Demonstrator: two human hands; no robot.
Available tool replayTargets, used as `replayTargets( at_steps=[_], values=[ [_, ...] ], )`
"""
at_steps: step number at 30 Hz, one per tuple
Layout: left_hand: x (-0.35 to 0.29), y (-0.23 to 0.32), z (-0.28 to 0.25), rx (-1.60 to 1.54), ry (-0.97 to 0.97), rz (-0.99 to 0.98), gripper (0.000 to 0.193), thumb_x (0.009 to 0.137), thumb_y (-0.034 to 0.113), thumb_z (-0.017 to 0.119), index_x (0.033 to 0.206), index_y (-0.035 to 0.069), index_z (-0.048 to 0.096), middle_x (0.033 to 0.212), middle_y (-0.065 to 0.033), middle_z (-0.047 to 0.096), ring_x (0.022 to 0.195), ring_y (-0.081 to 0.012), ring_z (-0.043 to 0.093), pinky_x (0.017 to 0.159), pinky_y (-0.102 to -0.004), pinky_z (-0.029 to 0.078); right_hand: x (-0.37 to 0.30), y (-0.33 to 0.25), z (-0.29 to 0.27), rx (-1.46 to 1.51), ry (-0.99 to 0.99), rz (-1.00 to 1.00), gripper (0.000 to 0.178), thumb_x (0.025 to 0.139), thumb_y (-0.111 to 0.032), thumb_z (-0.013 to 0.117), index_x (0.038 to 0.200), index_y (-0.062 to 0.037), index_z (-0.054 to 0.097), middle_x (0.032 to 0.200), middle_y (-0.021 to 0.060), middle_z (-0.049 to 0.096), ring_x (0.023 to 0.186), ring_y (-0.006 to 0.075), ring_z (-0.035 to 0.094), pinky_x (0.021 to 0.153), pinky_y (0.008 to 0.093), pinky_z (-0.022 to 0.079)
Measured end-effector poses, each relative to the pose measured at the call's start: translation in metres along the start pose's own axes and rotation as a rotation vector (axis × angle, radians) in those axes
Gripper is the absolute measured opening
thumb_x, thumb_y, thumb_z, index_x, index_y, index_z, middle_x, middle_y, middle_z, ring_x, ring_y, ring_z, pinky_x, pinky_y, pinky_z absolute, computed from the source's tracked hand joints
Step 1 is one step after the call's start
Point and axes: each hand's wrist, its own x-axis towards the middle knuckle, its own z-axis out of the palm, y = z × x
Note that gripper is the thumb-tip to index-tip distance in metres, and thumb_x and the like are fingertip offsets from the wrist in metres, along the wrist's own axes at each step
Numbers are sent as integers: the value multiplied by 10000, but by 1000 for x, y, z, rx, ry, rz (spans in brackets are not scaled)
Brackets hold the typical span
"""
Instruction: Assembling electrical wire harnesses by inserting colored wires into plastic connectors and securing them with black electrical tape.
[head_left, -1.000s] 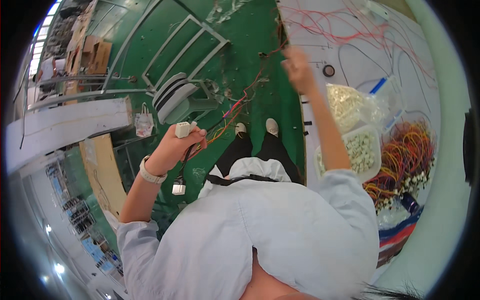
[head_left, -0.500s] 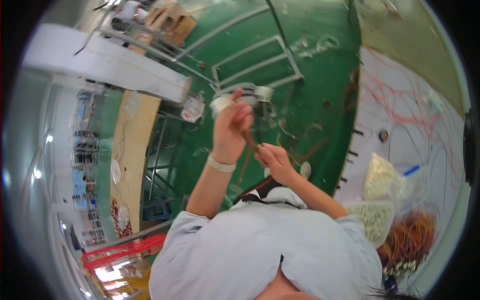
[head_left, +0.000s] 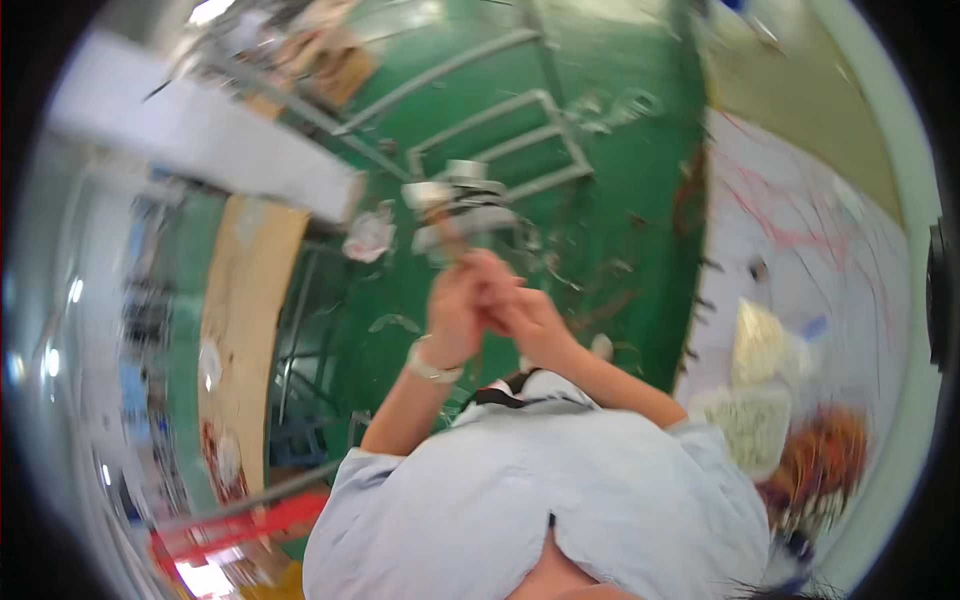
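My left hand (head_left: 462,305) and my right hand (head_left: 535,325) are together in front of my chest, fingers closed and overlapping. From the top of the left hand a brownish wire bundle (head_left: 450,236) sticks out upward, smeared by motion. The left fingers are wrapped round it. The right fingers press in against the left ones from the side, and what they pinch is hidden. Just beyond the hands, lower down, is a grey and white device (head_left: 470,212) with white round parts.
A grey metal frame (head_left: 515,190) stands on the green floor (head_left: 620,230). At right, a white table (head_left: 740,240) carries red wires, a bag of cream-coloured parts (head_left: 757,340), a white tub (head_left: 780,450) and bundled orange wires (head_left: 825,455). A wooden-topped table (head_left: 245,330) stands left.
My left hand has come down to meet my right, which has risen slightly. The hands now overlap, and the wire bundle that stretched between them points up past the left hand.
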Motion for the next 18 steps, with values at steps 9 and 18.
replayTargets(
  at_steps=[9, 18],
  values=[
    [-24, 57, -25, -231, 27, 296, 238, 1004, 190, 344, 783, 107, 365, 531, 72, 207, 418, -40, 150, 364, -234, 151, -10, 55, -106, -973, 998, -458, 454, 811, -263, 675, 1119, 3, 471, 1284, 233, 400, 1265, 358, 346, 1053, 408, 277],
    [-117, 158, -73, -516, 27, 316, 199, 1000, 93, 272, 1005, -6, 445, 572, 42, 232, 431, -43, 204, 396, -227, 206, -25, 113, -325, 394, 1159, 542, 892, 798, -653, 524, 1429, -57, 322, 1427, 203, 386, 1301, 373, 385, 1068, 552, 248]
  ],
)
